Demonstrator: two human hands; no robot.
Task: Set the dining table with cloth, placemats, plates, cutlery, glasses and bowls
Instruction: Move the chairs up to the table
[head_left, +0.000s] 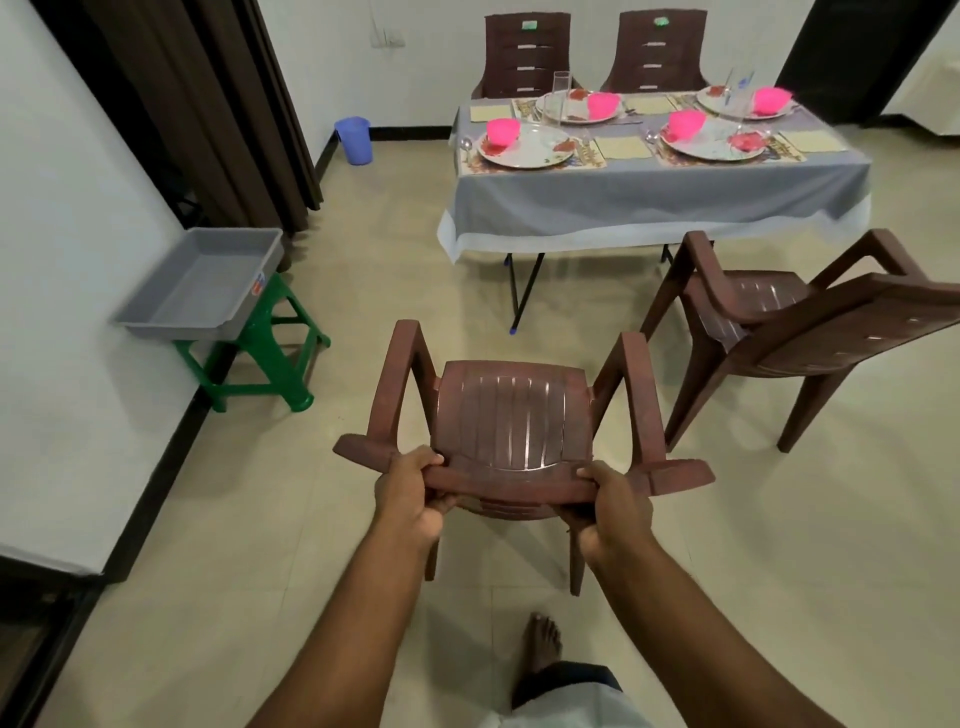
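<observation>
A bare foot stood on the tiled floor below both arms. The left hand and the right hand each gripped the top edge of a brown chair, fingers curled over the backrest, the seat facing away toward the bench. To the right a second chair stood turned sideways, near the bench's front edge. At the left wall a grey tray rested on a green stool. Farther off, the bench carried a grey cloth, placemats, four plates with pink bowls, cutlery and a glass. Two more chairs stood behind it, and a blue bucket sat by the wall.
</observation>
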